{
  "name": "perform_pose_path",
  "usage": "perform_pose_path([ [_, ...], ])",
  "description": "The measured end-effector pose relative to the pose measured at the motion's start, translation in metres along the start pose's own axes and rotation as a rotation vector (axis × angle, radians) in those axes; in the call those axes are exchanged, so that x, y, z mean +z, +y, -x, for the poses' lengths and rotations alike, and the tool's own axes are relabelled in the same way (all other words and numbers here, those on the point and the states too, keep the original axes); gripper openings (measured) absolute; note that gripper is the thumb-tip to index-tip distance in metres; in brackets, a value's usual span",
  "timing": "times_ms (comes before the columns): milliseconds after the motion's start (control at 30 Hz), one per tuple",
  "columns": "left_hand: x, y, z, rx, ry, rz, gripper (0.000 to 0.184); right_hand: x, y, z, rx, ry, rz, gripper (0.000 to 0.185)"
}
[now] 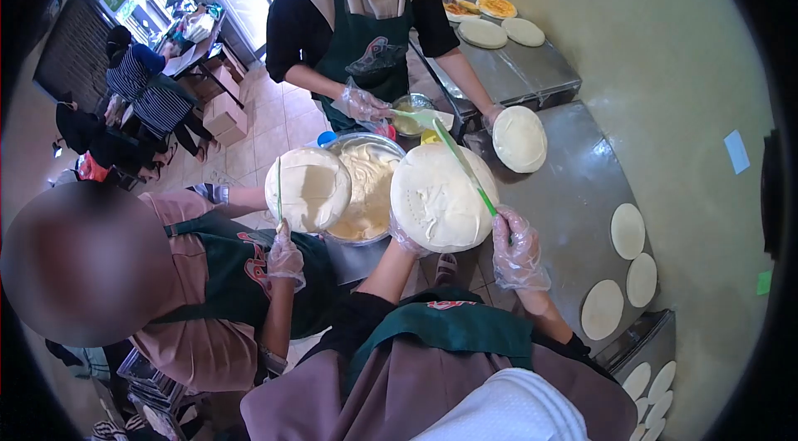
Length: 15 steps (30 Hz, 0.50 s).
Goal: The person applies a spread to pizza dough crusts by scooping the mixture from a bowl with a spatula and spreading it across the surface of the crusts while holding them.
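My left hand, in a clear plastic glove, holds up a round dough base from below; most of its fingers are hidden underneath. Pale cream covers part of the base's top. My gloved right hand is closed around the handle of a green spatula, whose blade end reaches past the base's far edge. Partly behind the base stands a large metal bowl of pale cream. To the left, a co-worker holds another coated base and a spatula over the bowl's edge.
Opposite me, a person in a green apron holds a spatula and another round base. Plain bases lie on the metal table at right. Topped rounds sit on the far metal surface. More people work at the back left.
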State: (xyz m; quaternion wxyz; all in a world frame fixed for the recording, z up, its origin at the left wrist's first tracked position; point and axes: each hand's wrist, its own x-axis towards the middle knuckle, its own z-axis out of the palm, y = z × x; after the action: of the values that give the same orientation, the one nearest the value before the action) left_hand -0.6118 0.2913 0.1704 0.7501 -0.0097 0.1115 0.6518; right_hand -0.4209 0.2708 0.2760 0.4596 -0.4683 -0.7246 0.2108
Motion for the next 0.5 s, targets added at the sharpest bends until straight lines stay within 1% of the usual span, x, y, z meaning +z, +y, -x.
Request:
perform_pose_path([
  [67,0.005,-0.001,0.002,-0.026,0.005,0.035,0.059,-0.003,0.000,0.000,0.036,-0.050,0.029,0.016],
  [100,0.004,-0.001,0.002,-0.026,0.012,0.041,0.059,-0.005,-0.002,0.000,0.040,-0.058,0.031,0.016],
  [167,0.002,0.000,0.003,-0.055,-0.275,0.182,0.060,-0.005,-0.007,-0.002,0.091,-0.050,-0.011,0.012],
  [200,0.000,0.004,0.003,-0.052,-0.256,0.197,0.060,-0.004,-0.010,-0.002,0.106,-0.069,-0.005,0.012],
  [267,-0.008,0.010,0.000,0.041,-0.053,0.095,0.063,-0.004,-0.011,0.000,0.201,-0.103,0.001,0.014],
  [300,-0.003,0.011,0.001,0.081,0.007,0.031,0.062,-0.004,-0.009,0.000,0.226,-0.133,0.014,0.014],
  [333,0.004,0.013,0.000,0.121,0.063,-0.033,0.062,-0.004,-0.006,-0.002,0.200,-0.130,0.041,0.015],
  [367,0.004,0.014,0.001,0.120,0.093,-0.007,0.062,-0.004,-0.005,-0.001,0.175,-0.130,0.067,0.016],
  [433,0.005,0.020,-0.005,0.165,0.030,0.025,0.058,-0.007,-0.001,-0.007,0.153,-0.155,0.122,0.017],
  [467,0.005,0.021,-0.004,0.168,0.043,0.040,0.058,-0.008,0.001,-0.008,0.121,-0.156,0.169,0.017],
  [500,0.008,0.023,-0.005,0.181,0.019,0.018,0.057,-0.008,0.004,-0.010,0.159,-0.176,0.157,0.018],
])
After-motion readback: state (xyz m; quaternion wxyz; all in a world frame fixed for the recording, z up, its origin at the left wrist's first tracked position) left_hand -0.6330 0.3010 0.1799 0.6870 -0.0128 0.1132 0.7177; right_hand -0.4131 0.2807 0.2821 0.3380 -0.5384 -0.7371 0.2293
